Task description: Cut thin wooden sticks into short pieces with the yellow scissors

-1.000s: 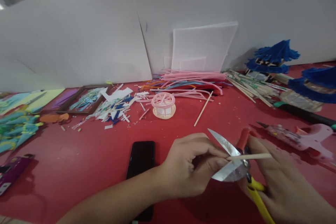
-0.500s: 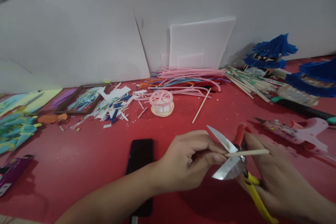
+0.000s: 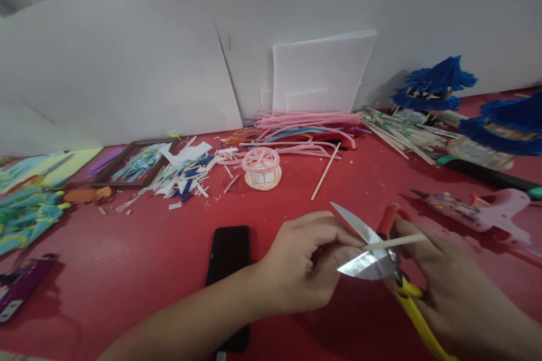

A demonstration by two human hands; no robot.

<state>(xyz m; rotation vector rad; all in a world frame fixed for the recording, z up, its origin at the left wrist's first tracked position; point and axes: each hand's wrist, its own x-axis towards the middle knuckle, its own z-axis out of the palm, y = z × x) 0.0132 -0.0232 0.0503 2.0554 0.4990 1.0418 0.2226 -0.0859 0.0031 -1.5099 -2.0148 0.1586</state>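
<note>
- Wooden stick [image 3: 398, 241], pale and slender: held above the red table [image 3: 169, 271], between the two hands, at the open blades of the scissors [image 3: 392, 262].
- Change over the last half second: the stick's free end has tipped upward in the view, and the lower blade tip has risen toward the upper one, so the gap between the blades is somewhat narrower.
- Significance, as a judgement: stick and blades are being lined up for a cut; the exposed length looks whole, and no severed piece is seen beside it.
- Long axis: nearly crosswise, climbing gently from left to right; the free end points right, overlapping the right hand in this view. The opposite end is hidden in the left fingertips.
- Left hand [image 3: 311, 265]: thumb and forefinger pinched together on the stick's left end.
- Right hand [image 3: 449, 282]: wrapped about the red and yellow handles of the scissors, blades parted in a V toward the left hand.
- Undetermined: whether the stick touches either cutting edge or merely passes before the blades near their pivot.
</note>
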